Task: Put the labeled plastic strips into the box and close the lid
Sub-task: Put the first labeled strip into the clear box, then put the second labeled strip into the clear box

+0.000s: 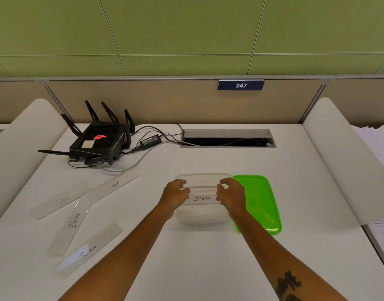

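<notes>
Item: clear plastic box (203, 216), lower centre of frame, on white desk (208, 257), open-topped. Over it: strip marked ZEBRA (202, 198), held level at both ends. Left hand (175, 195) grips the strip's left end, fingers curled; right hand (231, 195) grips the right end, fingers curled. Green lid (259, 203): flat on desk, touching the box's right side. Left of frame, loose on desk: strips marked TIGER (113, 185), DOG (62, 200), BEAR (74, 220), PENGUIN (89, 250). Upper left: black router (99, 141) with cables.
</notes>
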The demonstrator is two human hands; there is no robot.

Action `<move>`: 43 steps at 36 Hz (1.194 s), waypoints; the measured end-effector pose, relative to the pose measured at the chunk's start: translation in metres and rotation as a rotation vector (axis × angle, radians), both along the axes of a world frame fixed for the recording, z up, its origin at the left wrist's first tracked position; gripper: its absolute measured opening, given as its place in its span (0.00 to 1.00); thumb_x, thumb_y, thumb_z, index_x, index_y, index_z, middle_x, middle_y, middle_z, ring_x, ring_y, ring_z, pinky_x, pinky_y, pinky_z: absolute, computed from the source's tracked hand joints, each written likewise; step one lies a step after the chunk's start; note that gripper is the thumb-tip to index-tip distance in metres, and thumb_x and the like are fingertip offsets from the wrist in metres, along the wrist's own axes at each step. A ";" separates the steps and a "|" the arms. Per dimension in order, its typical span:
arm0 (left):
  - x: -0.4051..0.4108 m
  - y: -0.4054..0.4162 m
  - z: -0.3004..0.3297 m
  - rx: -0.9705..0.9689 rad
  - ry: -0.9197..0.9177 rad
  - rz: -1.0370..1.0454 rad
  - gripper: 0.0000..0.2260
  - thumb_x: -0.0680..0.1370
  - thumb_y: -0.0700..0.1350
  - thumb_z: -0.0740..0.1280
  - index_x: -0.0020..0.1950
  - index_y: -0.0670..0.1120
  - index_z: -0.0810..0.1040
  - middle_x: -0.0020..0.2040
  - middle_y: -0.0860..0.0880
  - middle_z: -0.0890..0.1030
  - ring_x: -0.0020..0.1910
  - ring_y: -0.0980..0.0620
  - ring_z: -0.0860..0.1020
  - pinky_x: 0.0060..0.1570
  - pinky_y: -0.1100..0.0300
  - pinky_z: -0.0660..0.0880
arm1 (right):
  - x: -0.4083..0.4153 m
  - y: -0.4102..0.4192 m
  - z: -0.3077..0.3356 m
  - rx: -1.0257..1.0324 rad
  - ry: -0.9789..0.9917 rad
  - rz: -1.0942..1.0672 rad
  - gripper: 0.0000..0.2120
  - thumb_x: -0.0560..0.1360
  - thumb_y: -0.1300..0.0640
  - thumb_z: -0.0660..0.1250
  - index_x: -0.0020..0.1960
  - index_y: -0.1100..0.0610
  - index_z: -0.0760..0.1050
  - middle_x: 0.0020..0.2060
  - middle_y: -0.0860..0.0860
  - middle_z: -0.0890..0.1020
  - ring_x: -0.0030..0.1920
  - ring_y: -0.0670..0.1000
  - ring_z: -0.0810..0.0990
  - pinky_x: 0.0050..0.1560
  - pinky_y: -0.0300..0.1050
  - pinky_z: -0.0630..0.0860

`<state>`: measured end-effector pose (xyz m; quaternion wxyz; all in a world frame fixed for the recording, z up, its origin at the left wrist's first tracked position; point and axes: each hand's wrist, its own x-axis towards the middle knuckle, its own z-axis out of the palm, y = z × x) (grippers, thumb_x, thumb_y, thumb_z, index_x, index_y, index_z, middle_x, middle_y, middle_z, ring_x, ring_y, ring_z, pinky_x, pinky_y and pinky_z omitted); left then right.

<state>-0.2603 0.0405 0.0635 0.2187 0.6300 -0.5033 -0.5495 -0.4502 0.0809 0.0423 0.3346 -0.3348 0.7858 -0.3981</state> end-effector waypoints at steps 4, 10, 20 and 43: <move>0.024 0.016 0.006 -0.115 0.082 0.147 0.13 0.81 0.42 0.68 0.65 0.47 0.80 0.56 0.48 0.85 0.45 0.52 0.87 0.40 0.64 0.77 | 0.024 0.002 0.012 -0.160 0.107 0.043 0.07 0.77 0.60 0.69 0.53 0.56 0.83 0.50 0.49 0.86 0.46 0.54 0.86 0.52 0.55 0.82; 0.081 0.050 0.003 -0.231 0.039 0.312 0.09 0.81 0.42 0.66 0.57 0.53 0.83 0.50 0.55 0.87 0.42 0.57 0.87 0.47 0.57 0.82 | 0.084 0.005 0.023 -0.273 0.082 0.236 0.07 0.78 0.58 0.68 0.52 0.52 0.83 0.45 0.42 0.85 0.37 0.41 0.82 0.44 0.39 0.81; 0.226 0.121 -0.044 -0.189 -0.117 0.622 0.07 0.82 0.43 0.68 0.55 0.54 0.83 0.55 0.50 0.85 0.48 0.53 0.86 0.56 0.47 0.82 | 0.195 0.023 -0.001 -0.178 -0.026 0.678 0.10 0.78 0.55 0.68 0.59 0.54 0.81 0.48 0.45 0.84 0.43 0.45 0.82 0.49 0.40 0.81; 0.306 0.161 -0.066 -0.010 -0.162 0.908 0.24 0.80 0.43 0.72 0.74 0.53 0.69 0.67 0.45 0.76 0.53 0.43 0.84 0.62 0.36 0.78 | 0.309 0.017 -0.048 0.167 -0.080 0.814 0.31 0.75 0.52 0.73 0.75 0.54 0.67 0.68 0.52 0.76 0.66 0.53 0.77 0.62 0.41 0.73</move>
